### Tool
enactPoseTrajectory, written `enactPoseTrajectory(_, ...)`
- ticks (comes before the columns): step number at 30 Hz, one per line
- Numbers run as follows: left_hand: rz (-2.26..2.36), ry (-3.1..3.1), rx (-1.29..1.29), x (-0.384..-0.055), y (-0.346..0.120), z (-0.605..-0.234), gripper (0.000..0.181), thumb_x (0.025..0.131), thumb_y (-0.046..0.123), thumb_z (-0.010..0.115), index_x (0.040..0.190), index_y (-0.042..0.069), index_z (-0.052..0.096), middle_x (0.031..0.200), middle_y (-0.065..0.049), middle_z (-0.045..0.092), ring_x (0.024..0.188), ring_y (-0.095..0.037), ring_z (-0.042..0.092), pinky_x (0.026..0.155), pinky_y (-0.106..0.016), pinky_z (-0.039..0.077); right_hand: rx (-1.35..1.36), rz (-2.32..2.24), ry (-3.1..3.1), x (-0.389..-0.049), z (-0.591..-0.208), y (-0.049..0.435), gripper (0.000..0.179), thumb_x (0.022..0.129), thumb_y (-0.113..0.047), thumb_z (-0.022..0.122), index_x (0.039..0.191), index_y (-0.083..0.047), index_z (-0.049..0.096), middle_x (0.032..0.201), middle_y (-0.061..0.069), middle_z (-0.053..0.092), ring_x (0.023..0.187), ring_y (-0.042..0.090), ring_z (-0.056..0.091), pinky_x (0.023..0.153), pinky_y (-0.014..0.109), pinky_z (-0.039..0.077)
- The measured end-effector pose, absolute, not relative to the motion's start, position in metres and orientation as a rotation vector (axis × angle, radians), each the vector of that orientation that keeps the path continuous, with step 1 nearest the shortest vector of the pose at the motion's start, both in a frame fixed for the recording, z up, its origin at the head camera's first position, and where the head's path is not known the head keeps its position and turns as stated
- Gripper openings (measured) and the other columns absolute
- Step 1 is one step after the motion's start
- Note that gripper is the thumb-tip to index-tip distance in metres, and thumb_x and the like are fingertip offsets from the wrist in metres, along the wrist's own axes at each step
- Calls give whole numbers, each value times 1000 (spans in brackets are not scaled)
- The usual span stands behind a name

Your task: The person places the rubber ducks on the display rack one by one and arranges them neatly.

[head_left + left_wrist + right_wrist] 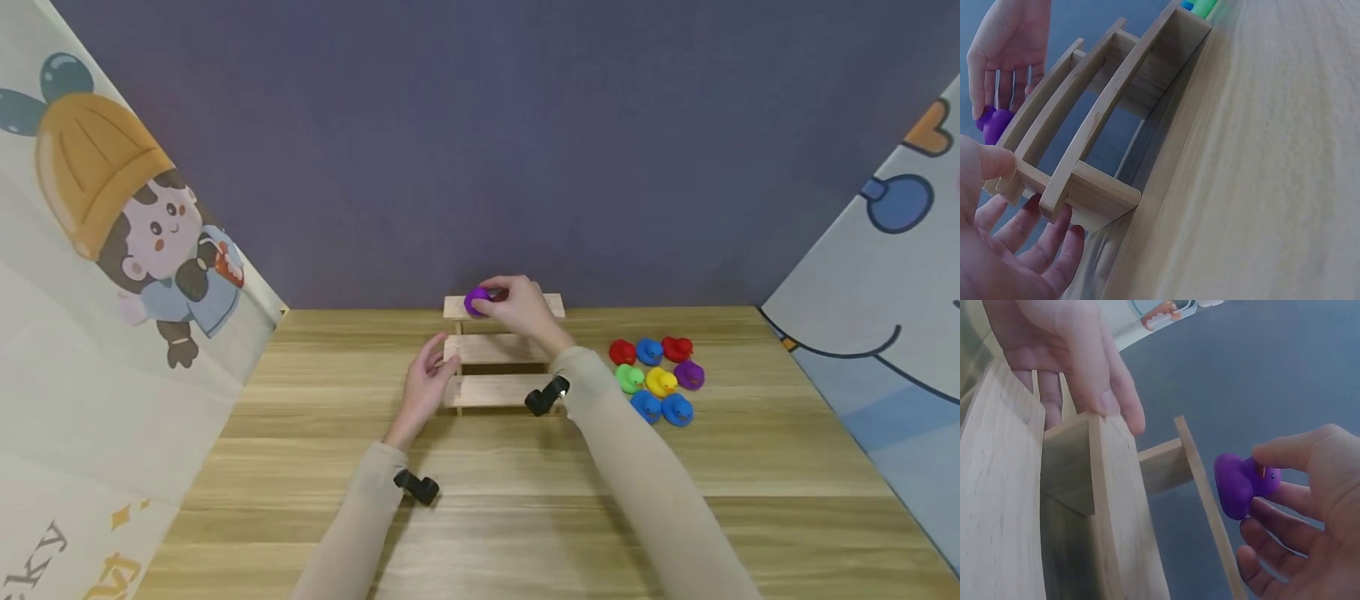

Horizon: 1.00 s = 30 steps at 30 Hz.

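Right hand (517, 308): at the centre of the head view, holding a purple duck (476, 302) between thumb and fingers. The duck is over the left part of the top shelf (557, 305) of a three-tier wooden rack (487, 390). The right wrist view shows it close beside that shelf's edge; whether the two touch cannot be told.

Left hand (424, 383): at the rack's left end, spread fairly wide, fingers loosely bent, thumb touching the end of the middle shelf (495, 348). Firmness of contact cannot be judged.

Rack: upright on a wood-grain surface (465, 533), near the dark wall (480, 150) filling the upper frame.

Right of centre, eight more ducks rest close together on the surface. Back row: a red duck (622, 352), a blue duck (649, 352) and another red one. Middle row: a green duck (629, 378), a yellow duck (662, 382) and a second purple one. Front row: two blue.

Both sleeves are beige, each with a black device at the wrist. Printed panel, left of frame: cartoon figure (168, 233) in an orange hat.
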State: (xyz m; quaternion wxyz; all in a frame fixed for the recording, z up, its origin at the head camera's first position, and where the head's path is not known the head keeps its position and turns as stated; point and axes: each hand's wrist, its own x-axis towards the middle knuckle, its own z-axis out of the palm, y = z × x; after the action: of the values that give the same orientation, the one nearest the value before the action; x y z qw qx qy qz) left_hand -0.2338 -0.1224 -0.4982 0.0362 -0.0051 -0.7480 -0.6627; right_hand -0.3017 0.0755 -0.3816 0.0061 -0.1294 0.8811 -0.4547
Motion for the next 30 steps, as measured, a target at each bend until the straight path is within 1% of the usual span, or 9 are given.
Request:
enactPoseTrajectory(7,-2025,-2294,-35,-234,-121,-499,60,104,16,69,159,6,48,150,-27,60,134,-43,63,117,-55,50,-378,-1432,2777,-306,-388,77,44,96,-31,79,133,-7,74,117,14,79,101,28,74,87,39,60)
enactPoseTrajectory(12,-2031,-2286,-33,-234,-121,-496,59,104,16,69,159,7,48,154,-25,58,138,-42,60,118,-55,48,-384,-1426,2774,-306,-386,76,46,95,-33,80,133,-8,74,116,13,79,101,28,72,89,41,58)
enactPoseTrajectory(22,-2028,-2275,-36,-234,-121,-495,59,103,14,69,158,6,48,155,-25,57,140,-41,58,119,-54,48,-338,-1458,2755,-302,-389,73,47,95,-34,80,135,-11,73,117,11,78,100,26,71,86,38,58)
enactPoseTrajectory(27,-2030,-2284,-41,-233,-123,-497,59,103,16,70,158,8,48,153,-26,58,138,-42,60,119,-54,48,-346,-1502,2716,-300,-391,73,47,95,-33,81,135,-11,72,118,11,78,103,25,73,91,40,61)
enactPoseTrajectory(30,-2028,-2293,-42,-233,-123,-499,60,104,17,70,159,8,48,152,-26,59,137,-43,61,119,-54,48,-354,-1514,2706,-300,-392,73,47,95,-32,81,135,-11,72,118,11,78,103,26,74,91,41,61)
